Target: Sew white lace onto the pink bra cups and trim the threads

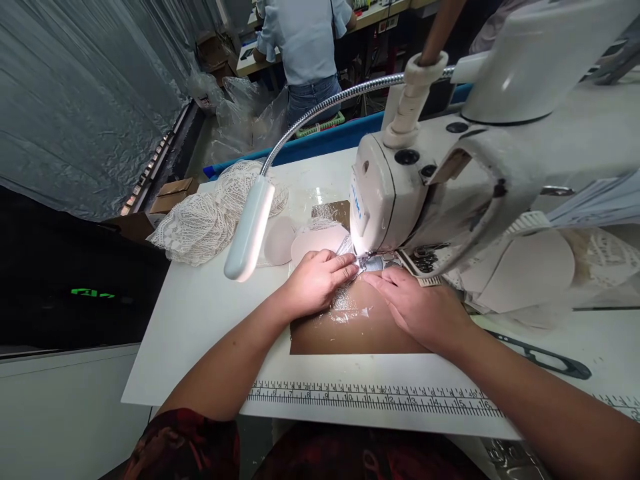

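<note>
Both of my hands rest at the needle of a white sewing machine point(385, 193). My left hand point(317, 281) has its fingers curled, pressing a small piece of pale lace fabric point(346, 303) toward the presser foot point(369, 262). My right hand point(420, 307) lies flat with the fingers stretched toward the foot, holding the same fabric down on a shiny brown plate point(350, 333) set in the white table point(210, 313). The fabric under the fingers is mostly hidden.
A gooseneck lamp point(249, 230) hangs over the table's left half. A heap of white lace point(205, 223) and pale foam cups point(300, 241) lie behind my hands. More cups point(530, 270) sit right of the machine. Black snips point(545, 360) lie at right. A ruler strip point(370, 397) lines the front edge. A person point(305, 47) stands at the back.
</note>
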Demonstrator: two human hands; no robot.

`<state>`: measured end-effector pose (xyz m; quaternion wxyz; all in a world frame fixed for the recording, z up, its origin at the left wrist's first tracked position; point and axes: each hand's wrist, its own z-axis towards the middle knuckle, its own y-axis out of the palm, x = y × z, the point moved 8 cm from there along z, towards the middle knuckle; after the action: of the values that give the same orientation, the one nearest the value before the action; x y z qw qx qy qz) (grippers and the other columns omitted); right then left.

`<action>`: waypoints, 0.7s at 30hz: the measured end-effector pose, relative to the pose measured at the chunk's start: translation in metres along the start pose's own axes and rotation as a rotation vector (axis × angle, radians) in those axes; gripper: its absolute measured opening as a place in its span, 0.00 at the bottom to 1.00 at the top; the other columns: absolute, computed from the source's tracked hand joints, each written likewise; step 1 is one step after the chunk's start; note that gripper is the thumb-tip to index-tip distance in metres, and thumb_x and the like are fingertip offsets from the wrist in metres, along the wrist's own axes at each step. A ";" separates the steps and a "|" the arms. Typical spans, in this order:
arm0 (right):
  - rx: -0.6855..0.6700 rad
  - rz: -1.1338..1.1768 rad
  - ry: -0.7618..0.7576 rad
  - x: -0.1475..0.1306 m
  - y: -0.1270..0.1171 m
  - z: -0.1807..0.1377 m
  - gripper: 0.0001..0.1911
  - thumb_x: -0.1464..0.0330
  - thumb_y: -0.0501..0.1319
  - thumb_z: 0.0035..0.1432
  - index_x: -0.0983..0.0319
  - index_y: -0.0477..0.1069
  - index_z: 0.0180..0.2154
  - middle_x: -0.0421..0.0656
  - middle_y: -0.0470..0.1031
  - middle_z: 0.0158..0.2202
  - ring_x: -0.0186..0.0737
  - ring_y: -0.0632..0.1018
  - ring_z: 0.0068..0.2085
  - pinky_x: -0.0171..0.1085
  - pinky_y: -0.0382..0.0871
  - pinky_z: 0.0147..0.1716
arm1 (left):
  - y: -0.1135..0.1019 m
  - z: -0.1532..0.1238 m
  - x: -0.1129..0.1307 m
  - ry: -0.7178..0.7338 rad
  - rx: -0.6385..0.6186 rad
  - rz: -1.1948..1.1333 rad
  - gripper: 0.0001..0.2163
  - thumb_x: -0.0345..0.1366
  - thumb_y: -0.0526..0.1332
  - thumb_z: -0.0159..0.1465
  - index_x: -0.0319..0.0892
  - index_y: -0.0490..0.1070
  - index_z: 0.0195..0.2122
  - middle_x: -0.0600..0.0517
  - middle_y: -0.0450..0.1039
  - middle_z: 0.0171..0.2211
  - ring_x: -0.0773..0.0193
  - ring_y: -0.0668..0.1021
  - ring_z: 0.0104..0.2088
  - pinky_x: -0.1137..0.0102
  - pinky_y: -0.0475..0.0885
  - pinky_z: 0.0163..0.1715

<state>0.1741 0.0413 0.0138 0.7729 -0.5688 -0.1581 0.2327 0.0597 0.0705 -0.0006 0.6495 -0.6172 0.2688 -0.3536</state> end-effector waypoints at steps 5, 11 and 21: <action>0.056 0.042 -0.047 -0.001 -0.002 -0.004 0.20 0.77 0.53 0.56 0.60 0.75 0.46 0.40 0.73 0.29 0.35 0.64 0.26 0.37 0.53 0.26 | -0.002 0.001 -0.005 -0.052 0.022 -0.010 0.19 0.32 0.54 0.65 0.42 0.66 0.57 0.46 0.67 0.58 0.56 0.70 0.44 0.62 0.65 0.43; 0.054 0.208 -0.231 -0.013 0.002 -0.011 0.14 0.74 0.51 0.61 0.62 0.75 0.41 0.42 0.71 0.28 0.35 0.68 0.28 0.35 0.55 0.27 | -0.006 -0.001 -0.005 -0.066 0.045 0.031 0.17 0.35 0.50 0.67 0.41 0.66 0.56 0.43 0.68 0.56 0.51 0.68 0.53 0.58 0.64 0.47; 0.064 0.264 -0.083 0.005 0.002 -0.014 0.15 0.70 0.50 0.64 0.59 0.76 0.37 0.42 0.74 0.27 0.35 0.72 0.28 0.35 0.58 0.27 | -0.034 -0.018 0.014 -0.201 -0.220 -0.114 0.23 0.51 0.52 0.66 0.37 0.70 0.50 0.44 0.74 0.43 0.54 0.75 0.43 0.63 0.72 0.42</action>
<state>0.1855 0.0334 0.0080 0.7462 -0.5494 -0.1063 0.3607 0.0501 0.0489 0.0329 0.5805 -0.7310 0.2042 -0.2950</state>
